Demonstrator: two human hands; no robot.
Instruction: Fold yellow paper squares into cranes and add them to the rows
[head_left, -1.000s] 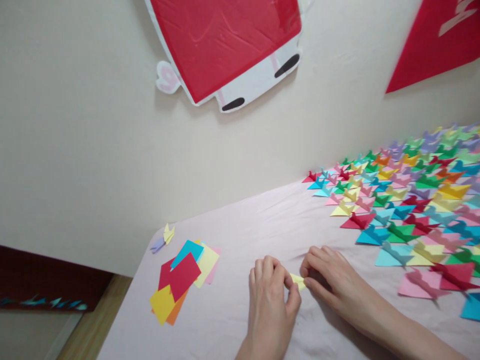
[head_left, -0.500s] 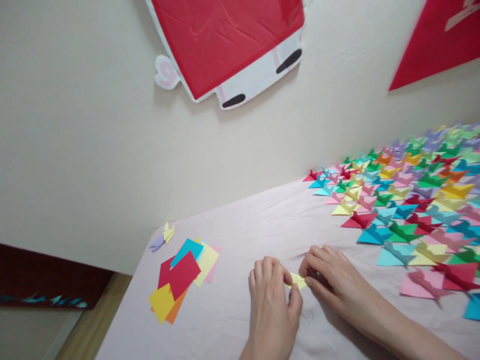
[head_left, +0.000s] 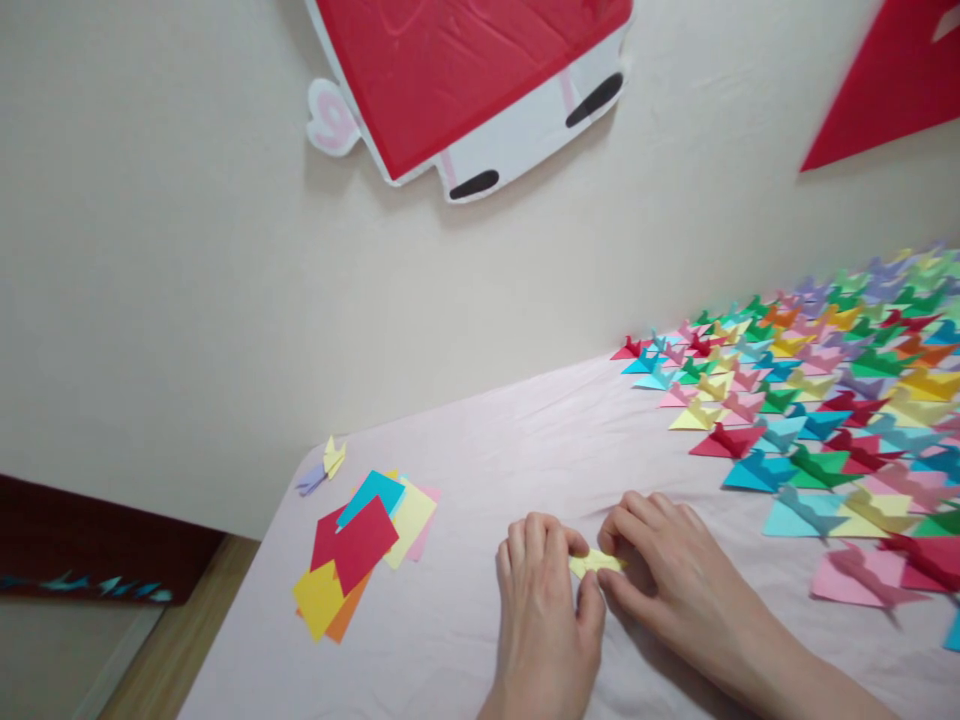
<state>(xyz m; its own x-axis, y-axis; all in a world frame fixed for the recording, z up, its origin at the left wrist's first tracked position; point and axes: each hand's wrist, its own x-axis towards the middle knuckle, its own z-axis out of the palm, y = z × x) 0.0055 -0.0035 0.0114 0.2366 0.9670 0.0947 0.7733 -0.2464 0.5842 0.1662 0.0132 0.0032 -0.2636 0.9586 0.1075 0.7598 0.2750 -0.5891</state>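
Observation:
A small pale yellow folded paper [head_left: 592,563] lies low over the cloth between my two hands. My left hand [head_left: 544,605] has its thumb and index finger at the left end of the paper, the other fingers resting on the cloth. At the right end, the thumb and index finger of my right hand [head_left: 671,565] pinch the paper. The fingertips hide parts of its edges. To the left lies a loose pile of coloured paper sheets [head_left: 367,545], with red on top.
Rows of colourful folded paper cranes [head_left: 817,465] cover the right side of the pink cloth [head_left: 480,470]. A yellow folded piece [head_left: 334,458] and a purple folded piece [head_left: 311,480] sit at the far left corner. Behind stands the wall [head_left: 465,300] with a red-and-white decoration [head_left: 480,80].
My right thumb and index finger have opened wider around the yellow paper, the thumb shifting left along its near edge, and more of the paper shows. The camera view has shifted slightly.

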